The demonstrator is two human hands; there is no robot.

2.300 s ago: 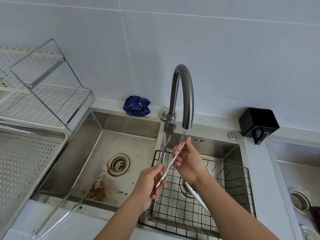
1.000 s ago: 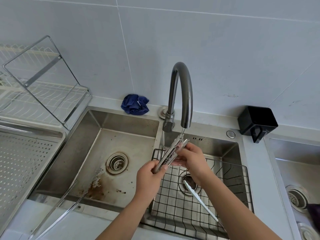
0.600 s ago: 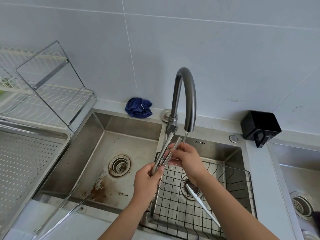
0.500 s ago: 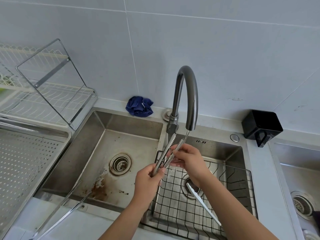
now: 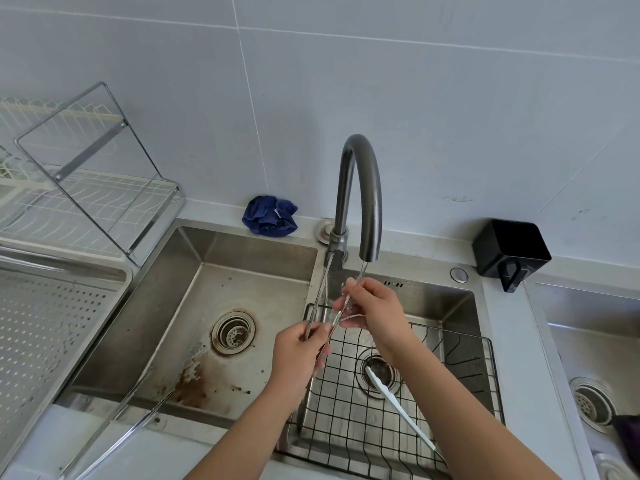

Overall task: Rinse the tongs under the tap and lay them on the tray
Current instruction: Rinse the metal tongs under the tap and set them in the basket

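2 arms of the tongs (image 5: 320, 295) just splayed apart.
My left hand (image 5: 298, 351) clamps the hinge, right hand (image 5: 375, 310) fingers pinch 1 arm under the tap (image 5: 360, 188); rinse unfinished.

I note a crumpled blue cloth (image 5: 270, 216) on the ledge behind the left basin (image 5: 242, 251), whose floor shows a brown stain (image 5: 190, 386) near its drain strainer (image 5: 233, 332). A black container (image 5: 510, 251) sits by the wall; a white utensil (image 5: 398, 407) lies on the wire grid (image 5: 464, 368).
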